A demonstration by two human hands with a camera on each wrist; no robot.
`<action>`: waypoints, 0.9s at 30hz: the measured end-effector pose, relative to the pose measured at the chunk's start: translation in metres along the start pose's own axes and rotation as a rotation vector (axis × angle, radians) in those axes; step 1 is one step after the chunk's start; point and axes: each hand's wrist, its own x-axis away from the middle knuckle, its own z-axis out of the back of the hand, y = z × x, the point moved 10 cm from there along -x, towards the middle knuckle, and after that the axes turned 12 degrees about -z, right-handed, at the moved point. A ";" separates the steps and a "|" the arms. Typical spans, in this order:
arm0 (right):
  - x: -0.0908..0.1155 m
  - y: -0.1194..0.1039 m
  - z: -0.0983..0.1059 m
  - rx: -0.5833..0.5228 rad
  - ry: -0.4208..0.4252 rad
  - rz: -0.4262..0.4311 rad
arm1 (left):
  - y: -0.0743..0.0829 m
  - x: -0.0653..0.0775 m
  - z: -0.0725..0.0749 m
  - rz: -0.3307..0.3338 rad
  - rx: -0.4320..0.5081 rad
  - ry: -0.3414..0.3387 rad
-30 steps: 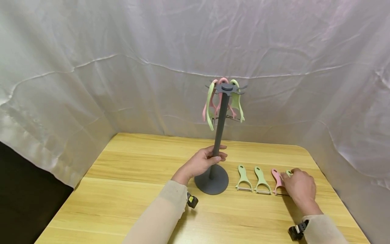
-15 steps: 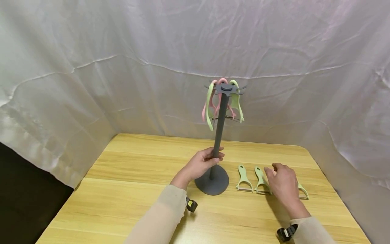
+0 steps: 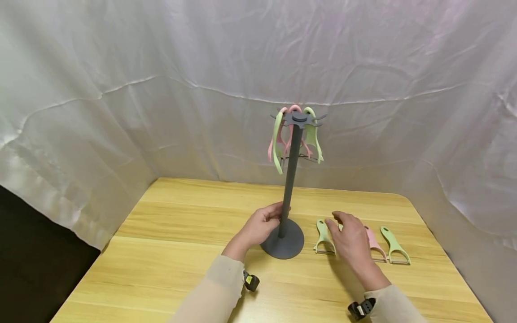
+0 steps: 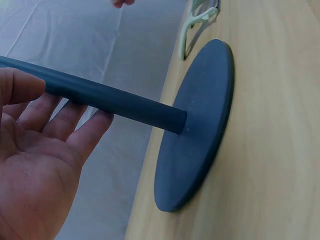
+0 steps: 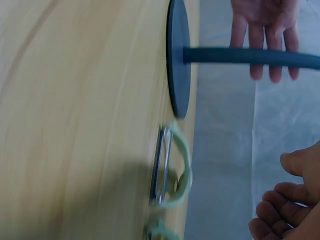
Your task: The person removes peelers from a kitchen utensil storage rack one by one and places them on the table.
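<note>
my left hand [image 3: 255,228] — fingers nearly straight, unclosed behind the grey stand [image 3: 291,175], which stood mid-tabletop [image 3: 169,224]; my right hand [image 3: 350,237] — loosely curved, held nothing above the green and pink peelers [image 3: 392,241], laid toward the right edge.

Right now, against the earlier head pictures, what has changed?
The right hand has moved left along the row, from over the far-right green peeler to beside the leftmost green peeler, holding nothing. The left hand has slid down the pole toward the base; in the head view its thumb no longer crosses the pole. The hanging peelers and the stand look unmoved.
</note>
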 end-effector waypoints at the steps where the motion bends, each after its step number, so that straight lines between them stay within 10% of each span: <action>1: 0.001 -0.003 -0.002 -0.007 -0.004 0.004 | -0.001 0.002 0.000 0.003 -0.004 0.000; 27: 0.006 -0.084 -0.061 -0.550 -0.245 0.028 | -0.026 0.045 0.029 0.119 -0.155 0.243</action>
